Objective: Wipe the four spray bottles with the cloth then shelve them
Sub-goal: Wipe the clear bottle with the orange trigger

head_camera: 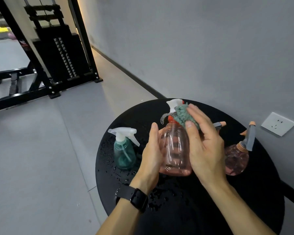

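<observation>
Left hand [151, 155]: cupping the pink bottle [174, 150] above the black table [185, 209], fingers curling behind it.
Right hand [204, 145]: fingers together, thumb pinching the green cloth [183, 116] against the bottle's neck.
Teal bottle [124, 152]: standing left, on wet tabletop.
Round pink bottle [236, 160]: standing right.

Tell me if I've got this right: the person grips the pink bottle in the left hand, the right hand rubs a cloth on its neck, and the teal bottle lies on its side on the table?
Not quite: in the head view the teal bottle stands upright on the black table. The rest holds: the left hand grips the pink bottle, and the right hand rubs the cloth on its neck.
</observation>
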The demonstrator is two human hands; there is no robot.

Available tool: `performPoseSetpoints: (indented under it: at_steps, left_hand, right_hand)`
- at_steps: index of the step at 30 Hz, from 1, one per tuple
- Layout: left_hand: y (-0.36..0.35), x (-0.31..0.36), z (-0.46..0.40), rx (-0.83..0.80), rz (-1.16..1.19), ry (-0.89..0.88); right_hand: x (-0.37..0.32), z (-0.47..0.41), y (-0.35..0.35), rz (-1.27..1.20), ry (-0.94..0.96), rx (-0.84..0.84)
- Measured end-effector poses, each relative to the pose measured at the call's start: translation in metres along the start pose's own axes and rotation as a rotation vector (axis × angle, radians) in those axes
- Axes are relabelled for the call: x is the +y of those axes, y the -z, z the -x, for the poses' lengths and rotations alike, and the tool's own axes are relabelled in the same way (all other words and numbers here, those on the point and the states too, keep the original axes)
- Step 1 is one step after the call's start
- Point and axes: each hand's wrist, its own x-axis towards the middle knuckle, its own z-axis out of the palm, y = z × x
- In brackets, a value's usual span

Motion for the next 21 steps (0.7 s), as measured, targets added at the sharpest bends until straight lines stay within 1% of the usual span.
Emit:
performPoseSetpoints:
  at_steps: [2,4,10,13,17,21]
  left_hand:
    - [-0.001,0.001,0.001,0.004,-0.025,-0.013]
    - [-0.001,0.001,0.002,0.009,-0.025,-0.012]
    - [0.006,0.0,-0.003,0.037,0.012,-0.005]
    - [0.012,-0.003,-0.008,0.044,0.055,0.021]
    - [0.019,-0.002,-0.014,0.109,0.097,0.0]
    - [0.02,-0.002,-0.015,0.116,0.118,-0.01]
  right_hand:
    - [0.002,-0.002,-0.003,0.092,0.03,-0.091]
    - [0.005,-0.003,-0.003,0.135,0.036,-0.145]
    - [0.007,0.01,-0.002,0.144,0.116,-0.169]
    - [0.008,0.023,0.001,0.145,0.181,-0.196]
    - [0.009,0.044,0.006,0.153,0.301,-0.234]
    - [0.016,0.056,0.012,0.151,0.383,-0.261]
